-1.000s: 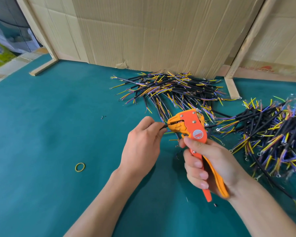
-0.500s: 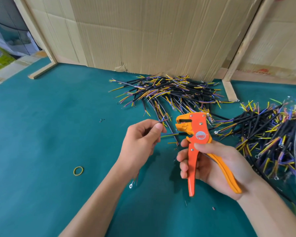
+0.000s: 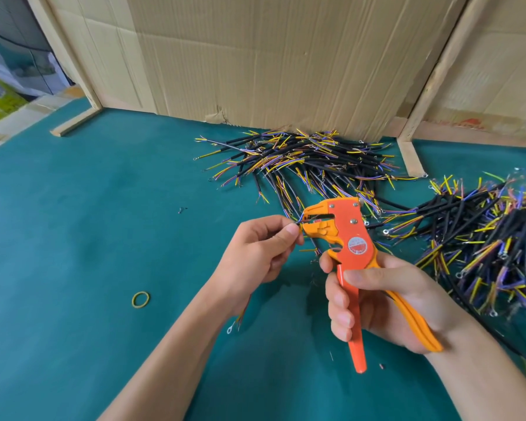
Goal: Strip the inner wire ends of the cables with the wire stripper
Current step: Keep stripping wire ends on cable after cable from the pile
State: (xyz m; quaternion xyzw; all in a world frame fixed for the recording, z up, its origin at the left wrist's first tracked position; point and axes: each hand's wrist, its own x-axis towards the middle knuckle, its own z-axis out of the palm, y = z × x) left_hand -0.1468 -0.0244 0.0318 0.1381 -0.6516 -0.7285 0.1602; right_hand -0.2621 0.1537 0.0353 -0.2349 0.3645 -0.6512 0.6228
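A table (image 3: 73, 238) covered in teal felt-like cloth fills most of the view. On it, towards the near left, lies a small yellow rubber band (image 3: 140, 299), flat and alone. Along the far edge stands a wall of creased brown corrugated cardboard sheets (image 3: 271, 62), torn at the bottom near the middle. Pale wooden battens (image 3: 431, 74) frame the cardboard, and one short batten (image 3: 75, 122) lies on the cloth at the far left.

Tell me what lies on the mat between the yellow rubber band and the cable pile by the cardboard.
In the head view, bare green mat apart from one tiny dark scrap; nothing else between the rubber band and the cable pile.
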